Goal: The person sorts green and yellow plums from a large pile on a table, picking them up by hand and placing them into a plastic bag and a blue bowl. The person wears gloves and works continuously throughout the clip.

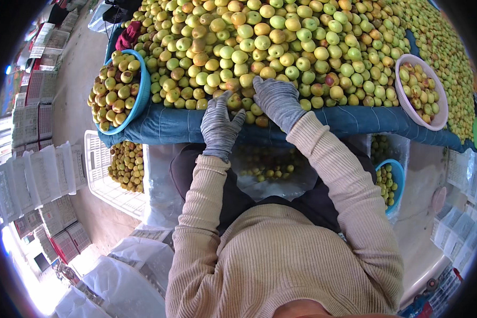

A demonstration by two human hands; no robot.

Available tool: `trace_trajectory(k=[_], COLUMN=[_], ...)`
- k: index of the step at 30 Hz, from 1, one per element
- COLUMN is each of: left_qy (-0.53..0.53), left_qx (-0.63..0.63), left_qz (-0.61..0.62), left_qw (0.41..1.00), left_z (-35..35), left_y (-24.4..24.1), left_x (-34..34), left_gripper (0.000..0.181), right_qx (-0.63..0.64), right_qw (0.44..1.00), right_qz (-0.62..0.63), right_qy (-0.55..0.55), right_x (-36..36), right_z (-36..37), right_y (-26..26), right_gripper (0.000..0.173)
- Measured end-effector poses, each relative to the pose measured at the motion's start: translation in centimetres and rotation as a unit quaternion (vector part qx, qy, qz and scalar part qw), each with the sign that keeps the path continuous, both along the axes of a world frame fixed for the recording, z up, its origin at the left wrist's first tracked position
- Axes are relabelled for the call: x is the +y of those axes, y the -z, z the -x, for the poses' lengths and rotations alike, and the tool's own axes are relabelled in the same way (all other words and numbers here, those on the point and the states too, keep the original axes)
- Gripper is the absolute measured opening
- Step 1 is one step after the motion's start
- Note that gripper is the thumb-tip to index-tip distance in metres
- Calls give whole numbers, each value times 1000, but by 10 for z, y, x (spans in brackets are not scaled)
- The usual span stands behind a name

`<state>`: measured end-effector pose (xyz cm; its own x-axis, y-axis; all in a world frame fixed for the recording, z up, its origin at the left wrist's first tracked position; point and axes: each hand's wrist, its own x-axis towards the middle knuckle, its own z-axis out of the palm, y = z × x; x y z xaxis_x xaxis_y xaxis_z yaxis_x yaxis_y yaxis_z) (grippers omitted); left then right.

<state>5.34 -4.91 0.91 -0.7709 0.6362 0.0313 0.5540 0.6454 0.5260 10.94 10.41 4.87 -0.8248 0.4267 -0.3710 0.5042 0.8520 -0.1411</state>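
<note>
Round yellow-green fruits (pixel 245 31), some with brown or reddish patches, cover a table with a padded blue cloth edge (pixel 163 123). My left hand (pixel 221 125), in a grey knitted glove, rests at the near edge of the heap, fingers apart, with its fingertips beside a fruit. To its right my right hand (pixel 279 101), gloved alike, reaches onto the fruits with its fingers bent down; whether a fruit is under them is hidden. A blue plastic basket (pixel 144 85) full of browner fruits is tilted at the left; a pink plastic basket (pixel 441 85) of reddish-patched fruits is at the right.
Below the table edge at left is a white plastic crate (pixel 97 179) with browner fruits. A blue basin (pixel 399 179) of fruits is low at right. More fruits (pixel 276 171) lie under the table between my knees. Stacked crates (pixel 39 167) line the left side.
</note>
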Motion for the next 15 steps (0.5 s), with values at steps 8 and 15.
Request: trace_trajectory(k=[8,15], left_qy=[41,136], left_qx=[152,186], left_qz=[-16,90], left_qw=[987,969], left_z=[-2,-5], left_y=[-4,-24], left_x=[13,95], left_gripper=[46,54], right_qx=[311,400], right_qw=[870,387], right_qz=[309,717], right_qy=[226,419], right_x=[35,35], right_z=[-78,-127], right_y=[1,22], right_gripper=[38,32])
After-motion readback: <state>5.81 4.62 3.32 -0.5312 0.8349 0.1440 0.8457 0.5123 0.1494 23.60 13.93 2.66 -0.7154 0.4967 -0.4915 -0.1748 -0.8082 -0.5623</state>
